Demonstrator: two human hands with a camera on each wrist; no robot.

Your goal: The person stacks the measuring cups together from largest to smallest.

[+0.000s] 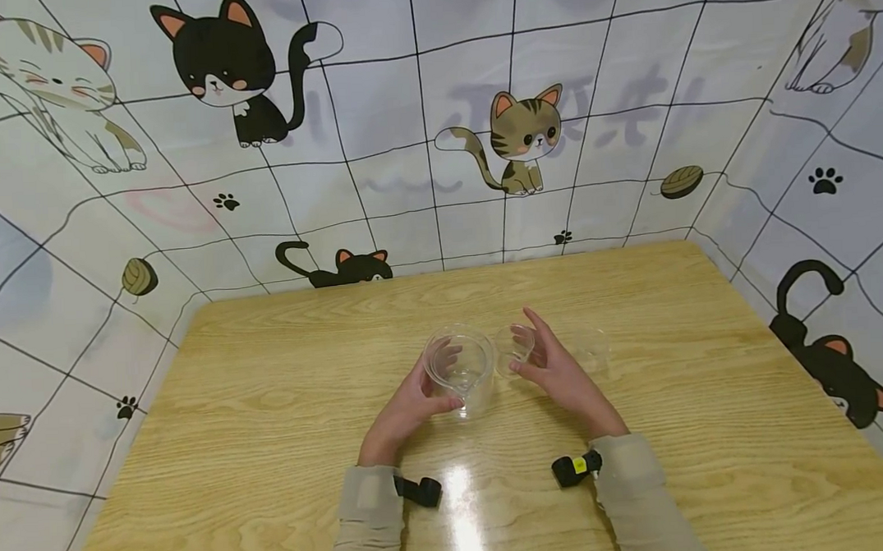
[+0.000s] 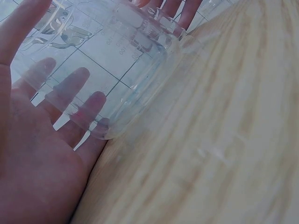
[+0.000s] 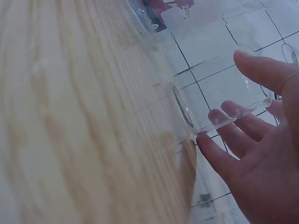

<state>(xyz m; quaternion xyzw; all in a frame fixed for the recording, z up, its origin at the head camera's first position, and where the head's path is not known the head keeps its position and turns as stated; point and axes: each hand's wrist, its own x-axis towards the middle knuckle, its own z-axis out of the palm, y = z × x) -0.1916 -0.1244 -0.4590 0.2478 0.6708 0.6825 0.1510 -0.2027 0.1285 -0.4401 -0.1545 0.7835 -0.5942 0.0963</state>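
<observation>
A large clear glass beaker (image 1: 462,363) with a pouring spout and printed volume marks stands upright on the table. My left hand (image 1: 409,407) holds it from the left, thumb at the near side and fingers behind the glass, which shows through in the left wrist view. Just to its right is a smaller clear beaker (image 1: 514,345), close beside the large one. My right hand (image 1: 562,379) holds this small beaker from the right, its thumb (image 3: 259,70) on one side and fingers (image 3: 229,135) on the other. The small beaker's base is at the tabletop.
Another faint clear glass vessel (image 1: 591,349) stands right of my right hand. The wood-grain table (image 1: 271,447) reaches back to a white sheet (image 1: 382,105) printed with cats and grid lines, which also runs along both sides. A small black camera is strapped to each wrist.
</observation>
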